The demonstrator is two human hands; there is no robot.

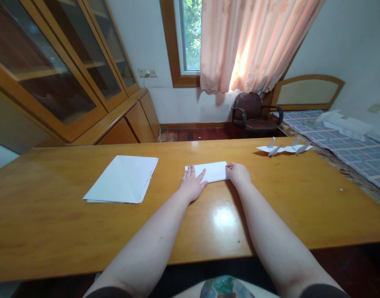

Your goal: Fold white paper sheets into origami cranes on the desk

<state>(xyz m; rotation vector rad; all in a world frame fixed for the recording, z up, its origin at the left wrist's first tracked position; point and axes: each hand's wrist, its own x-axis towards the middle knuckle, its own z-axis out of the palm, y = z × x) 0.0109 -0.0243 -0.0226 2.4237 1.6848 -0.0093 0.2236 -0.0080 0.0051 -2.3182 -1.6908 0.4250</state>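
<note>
Paper, folded into a long white strip, lies near the middle of the wooden table, straight ahead of the person and between both hands. Its long axis runs left to right across the table, tilted only slightly. The left hand lies flat and spread, its fingers resting on the strip's left end and pressing it down. The right hand sits at the strip's right end, its curled fingertips against the edge; whether they pinch the paper or only touch it, the view does not settle. Left of the strip, well apart, lies a stack of white sheets. Farther right, near the table's far edge, sit white paper figures with pointed tips. Beyond the table stand a leather chair and a glass-fronted cabinet.
</note>
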